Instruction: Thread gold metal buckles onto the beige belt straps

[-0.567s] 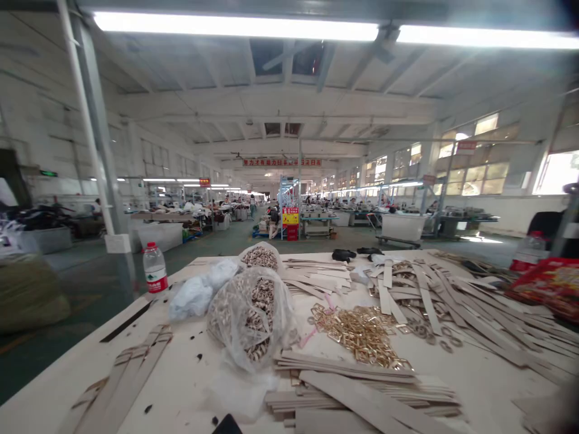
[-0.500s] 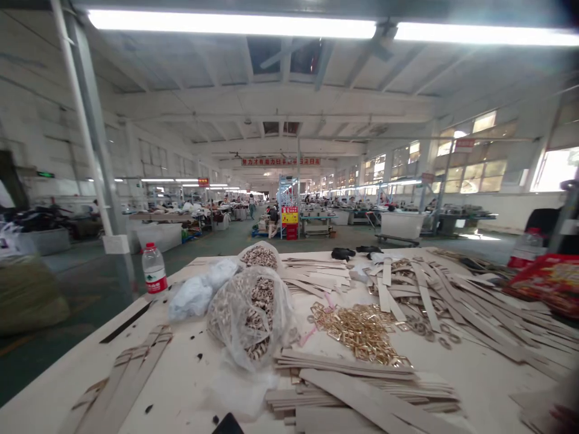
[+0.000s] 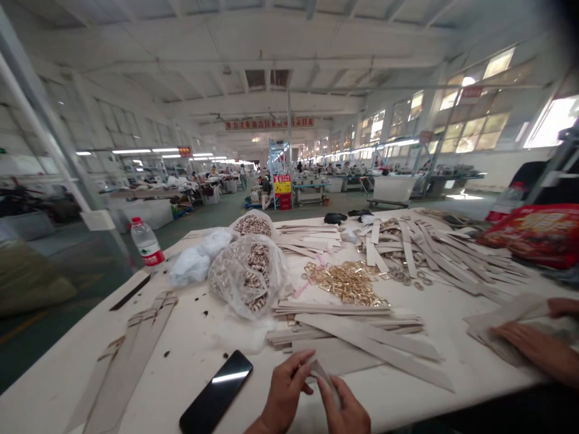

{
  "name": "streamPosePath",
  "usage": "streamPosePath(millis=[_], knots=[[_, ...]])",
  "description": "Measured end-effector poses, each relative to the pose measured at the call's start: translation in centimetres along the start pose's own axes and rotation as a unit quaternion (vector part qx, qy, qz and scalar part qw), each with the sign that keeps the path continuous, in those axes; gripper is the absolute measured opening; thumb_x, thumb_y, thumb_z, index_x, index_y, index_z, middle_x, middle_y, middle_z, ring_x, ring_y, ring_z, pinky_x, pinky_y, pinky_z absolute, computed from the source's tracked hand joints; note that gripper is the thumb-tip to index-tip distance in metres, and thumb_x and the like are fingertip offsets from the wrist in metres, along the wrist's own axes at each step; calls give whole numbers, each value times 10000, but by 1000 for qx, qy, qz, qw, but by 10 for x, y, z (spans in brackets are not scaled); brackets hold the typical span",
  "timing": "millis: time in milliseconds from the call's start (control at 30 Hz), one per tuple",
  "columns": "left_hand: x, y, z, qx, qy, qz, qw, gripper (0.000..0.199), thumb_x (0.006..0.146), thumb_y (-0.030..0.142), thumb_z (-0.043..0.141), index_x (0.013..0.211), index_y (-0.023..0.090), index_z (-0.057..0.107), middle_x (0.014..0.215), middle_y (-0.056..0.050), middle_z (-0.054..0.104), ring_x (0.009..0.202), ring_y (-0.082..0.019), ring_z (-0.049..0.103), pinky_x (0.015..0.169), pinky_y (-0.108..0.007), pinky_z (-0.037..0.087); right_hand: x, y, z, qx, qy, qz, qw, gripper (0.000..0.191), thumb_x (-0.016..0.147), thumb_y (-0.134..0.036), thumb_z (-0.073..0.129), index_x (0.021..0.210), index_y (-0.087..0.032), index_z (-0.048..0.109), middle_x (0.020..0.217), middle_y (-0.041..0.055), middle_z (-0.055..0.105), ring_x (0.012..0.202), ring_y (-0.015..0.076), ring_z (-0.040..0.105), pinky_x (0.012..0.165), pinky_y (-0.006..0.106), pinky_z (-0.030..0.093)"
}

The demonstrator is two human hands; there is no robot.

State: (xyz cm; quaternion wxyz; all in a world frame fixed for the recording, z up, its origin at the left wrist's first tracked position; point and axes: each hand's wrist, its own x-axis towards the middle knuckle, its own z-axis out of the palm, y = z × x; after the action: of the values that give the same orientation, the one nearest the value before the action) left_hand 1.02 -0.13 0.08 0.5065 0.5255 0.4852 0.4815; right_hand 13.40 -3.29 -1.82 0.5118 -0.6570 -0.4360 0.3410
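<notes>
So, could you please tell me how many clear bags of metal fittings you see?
2: a smaller bag behind, a larger bag in front; more may be hidden.

The pale strip (image 3: 324,377) between the left hand (image 3: 284,392) and right hand (image 3: 344,413) has its lower end hidden by fingers; further right, a co-worker's forearms (image 3: 543,349) run off the picture's edge.

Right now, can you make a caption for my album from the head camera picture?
The left hand and right hand hold a beige strip over a white table, near gold metal fittings and a black phone.
</notes>
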Motion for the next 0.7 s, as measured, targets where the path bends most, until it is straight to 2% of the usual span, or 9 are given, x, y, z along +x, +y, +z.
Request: streamPosePath(millis=[133,200,300,400,500,567,633,700], knots=[[-2,6,-5,-26,-40,2,999,423,755,441,643,1081,175,682,1042,-85,628,667,-138,589,618,-269,544,1,5,-5,37,-40,13,998,484,699,-583,613,912,-158,703,924,72,728,894,256,634,789,270,467],[-1,6,-8,-24,-40,0,999,394,743,423,659,1043,170,700,1053,-89,634,649,-134,585,598,-267,542,0,7,-6,49,-59,18,997,489,722,-576,598,929,-143,689,933,76,722,915,259,625,811,280,461],[-2,-1,-6,-18,8,-2,1000,365,713,418,690,966,156,726,961,-89,669,618,-141,582,539,-250,525,-1,7,0,56,-71,14,996,465,743,-572,579,904,-147,680,867,56,720,871,246,627,794,280,457],[-7,-10,7,-49,72,-1,996,381,691,450,703,931,156,732,954,-96,677,730,-191,609,557,-251,530,0,2,7,60,-46,8,997,458,733,-567,591,901,-150,677,826,56,722,826,239,636,754,273,467],[-11,-15,15,-88,80,-22,993,425,711,496,670,964,157,718,1006,-103,664,849,-228,609,620,-269,538,2,-2,9,50,-54,1,997,457,741,-561,581,926,-155,678,856,76,725,827,243,644,736,275,481],[-8,-14,13,-97,72,-40,992,418,717,485,667,962,148,707,1021,-100,649,886,-228,599,662,-273,532,2,-1,5,43,-71,-13,996,493,744,-558,580,1020,-157,660,976,95,711,913,253,636,791,281,479],[-2,-10,7,-102,72,-54,991,414,685,443,706,967,142,685,956,-81,638,846,-201,591,662,-259,518,3,1,0,50,-84,-27,995,588,749,-556,574,1188,-164,583,1060,93,684,975,246,620,833,281,470],[6,-7,1,-117,73,-69,988,502,629,394,754,1055,156,636,841,-36,611,747,-155,570,618,-234,495,3,5,-5,79,-92,-26,992,687,772,-561,539,1333,-172,451,1013,70,683,925,222,626,797,272,478]])
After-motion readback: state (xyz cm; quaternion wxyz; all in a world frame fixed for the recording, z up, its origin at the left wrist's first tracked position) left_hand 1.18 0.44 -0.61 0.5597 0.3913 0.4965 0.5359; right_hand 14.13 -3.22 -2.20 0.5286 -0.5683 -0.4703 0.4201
